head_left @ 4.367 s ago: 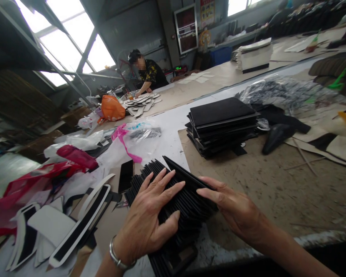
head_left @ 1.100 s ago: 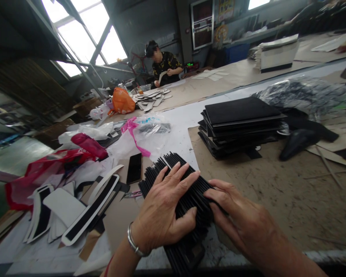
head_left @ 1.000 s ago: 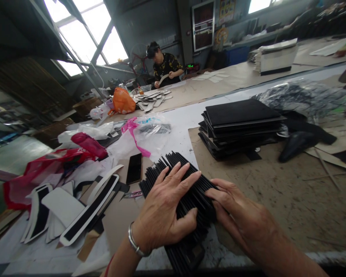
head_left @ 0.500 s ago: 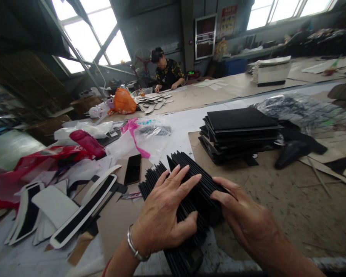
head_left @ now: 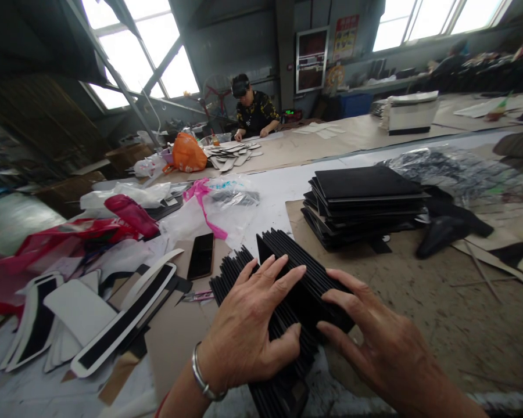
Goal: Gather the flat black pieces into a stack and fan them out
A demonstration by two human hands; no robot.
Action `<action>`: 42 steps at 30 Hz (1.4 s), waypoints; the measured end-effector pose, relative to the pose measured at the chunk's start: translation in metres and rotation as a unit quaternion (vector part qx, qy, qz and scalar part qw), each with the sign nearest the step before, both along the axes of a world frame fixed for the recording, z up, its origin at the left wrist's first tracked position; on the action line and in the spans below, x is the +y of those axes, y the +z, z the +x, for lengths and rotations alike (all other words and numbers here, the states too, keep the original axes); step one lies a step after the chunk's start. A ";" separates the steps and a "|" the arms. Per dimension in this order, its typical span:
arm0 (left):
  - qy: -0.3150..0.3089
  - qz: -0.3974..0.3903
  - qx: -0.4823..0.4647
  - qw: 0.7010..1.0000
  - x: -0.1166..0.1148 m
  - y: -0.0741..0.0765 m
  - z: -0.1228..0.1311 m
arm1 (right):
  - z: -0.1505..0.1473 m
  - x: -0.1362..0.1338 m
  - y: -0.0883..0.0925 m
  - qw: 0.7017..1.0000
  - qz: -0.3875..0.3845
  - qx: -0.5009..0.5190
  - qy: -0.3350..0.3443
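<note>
Thin black panels stand on edge in two close-packed rows in front of me, a left row (head_left: 234, 271) and a right row (head_left: 294, 255), with a narrow V-shaped gap between them. My left hand (head_left: 255, 325), with a silver bangle at the wrist, lies across the left row, fingers spread and tips over the gap. At the near right end of the right row, my right hand (head_left: 370, 325) grips the panels, its fingers along the outer side and its thumb low at the corner. My left palm hides part of the left row.
A pile of flat black panels (head_left: 366, 188) lies behind the right row. To the left are a phone (head_left: 201, 255), pink-handled snips (head_left: 199, 295), white-edged curved strips (head_left: 126, 325) and plastic bags (head_left: 218, 200). Another person (head_left: 255, 113) works at the far table.
My right thumb has come out from behind the panels and now shows at the near corner, with the right fingers slightly further apart. My left hand stays nearly in place.
</note>
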State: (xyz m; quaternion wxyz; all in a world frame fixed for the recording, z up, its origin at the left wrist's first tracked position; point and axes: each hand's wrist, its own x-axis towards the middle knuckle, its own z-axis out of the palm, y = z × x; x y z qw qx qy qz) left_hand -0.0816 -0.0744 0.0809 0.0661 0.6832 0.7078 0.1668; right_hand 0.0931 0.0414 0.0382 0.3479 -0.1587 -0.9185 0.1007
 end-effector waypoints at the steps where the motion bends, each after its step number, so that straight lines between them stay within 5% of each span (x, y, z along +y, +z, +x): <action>1: 0.000 0.000 0.001 1.000 0.000 0.000 0.000 | -0.001 -0.001 -0.002 1.000 0.004 0.003 -0.008; 13: -0.006 -0.003 -0.004 1.000 -0.002 0.002 -0.001 | -0.002 -0.001 -0.020 0.998 0.048 -0.015 -0.026; 21: -0.007 -0.008 0.009 1.000 0.002 0.003 0.000 | 0.000 -0.004 -0.004 0.998 -0.038 -0.030 0.043; 32: -0.005 -0.011 0.008 1.000 0.003 0.003 0.000 | -0.001 -0.007 -0.003 0.998 -0.045 -0.023 0.041; 42: -0.002 -0.013 -0.003 1.000 0.003 0.003 0.001 | -0.003 -0.010 -0.024 0.999 -0.021 0.021 0.014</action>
